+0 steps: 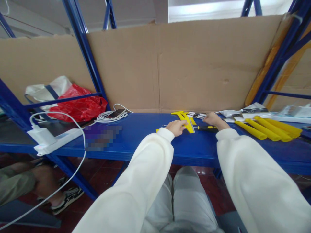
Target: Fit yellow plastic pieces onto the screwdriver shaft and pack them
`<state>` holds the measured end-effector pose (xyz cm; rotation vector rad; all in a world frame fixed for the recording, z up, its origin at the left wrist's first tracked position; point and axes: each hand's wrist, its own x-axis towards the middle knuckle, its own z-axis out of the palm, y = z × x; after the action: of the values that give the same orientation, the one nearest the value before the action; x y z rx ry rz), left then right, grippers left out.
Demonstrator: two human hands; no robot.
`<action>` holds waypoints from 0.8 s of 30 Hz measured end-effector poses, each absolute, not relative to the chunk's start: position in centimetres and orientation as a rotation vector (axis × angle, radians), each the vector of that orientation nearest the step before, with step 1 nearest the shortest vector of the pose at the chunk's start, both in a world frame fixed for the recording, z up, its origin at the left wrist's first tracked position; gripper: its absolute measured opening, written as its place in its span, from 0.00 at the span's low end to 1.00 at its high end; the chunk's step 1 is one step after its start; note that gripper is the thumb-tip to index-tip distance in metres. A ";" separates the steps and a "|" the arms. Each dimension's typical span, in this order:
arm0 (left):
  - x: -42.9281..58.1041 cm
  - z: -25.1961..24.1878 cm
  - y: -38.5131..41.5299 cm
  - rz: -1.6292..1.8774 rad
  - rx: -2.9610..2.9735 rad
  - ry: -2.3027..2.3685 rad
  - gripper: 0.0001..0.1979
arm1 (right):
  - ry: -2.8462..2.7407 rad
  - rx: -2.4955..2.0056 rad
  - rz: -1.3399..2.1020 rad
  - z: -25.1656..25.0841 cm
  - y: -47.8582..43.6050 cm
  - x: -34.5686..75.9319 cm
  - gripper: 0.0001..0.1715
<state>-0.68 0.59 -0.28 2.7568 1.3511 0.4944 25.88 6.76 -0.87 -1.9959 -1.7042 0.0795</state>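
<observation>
The left hand (177, 127), fingers bent and drawn together, pinches the edge of a yellow T-shaped scraper head (189, 127) on the blue worktop (145, 134). More yellow scraper heads (178, 113) lie just behind it, towards the cardboard panel (194, 64). The right hand (213, 119) has its fingers curled at the end of black-and-white striped strips (196, 115); whether it grips them or only touches them, I cannot tell. A screwdriver (207, 129) with a black and yellow handle lies just in front of the right hand, its shaft pointing towards the scraper head.

To the right, yellow tubular handles (273, 130) lie side by side, with white packets (254, 110) behind them. At the left stand a red plastic bag (80, 103) and a white tote bag (40, 92). A coiled white cable (107, 117) lies near them, touching a phone (118, 113). A white adapter (42, 136) is plugged into a power strip (65, 139). Below, another person's leg (46, 181) shows beside the worktop.
</observation>
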 end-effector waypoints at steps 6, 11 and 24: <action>-0.6 -0.1 0.4 0.507 2.789 1.313 0.17 | -1.614 -1.430 0.632 0.9 3.9 21.3 0.05; -0.6 0.1 0.0 0.492 2.818 1.321 0.17 | -1.664 -1.273 0.694 0.1 4.0 19.0 0.10; -0.6 -0.1 0.0 0.337 3.003 1.348 0.20 | -1.842 -1.243 0.495 -1.0 5.6 19.4 0.11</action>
<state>-0.60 -0.01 -0.07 3.0034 1.3478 0.3367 19.35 5.57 -1.02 -1.2433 -1.8415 0.4949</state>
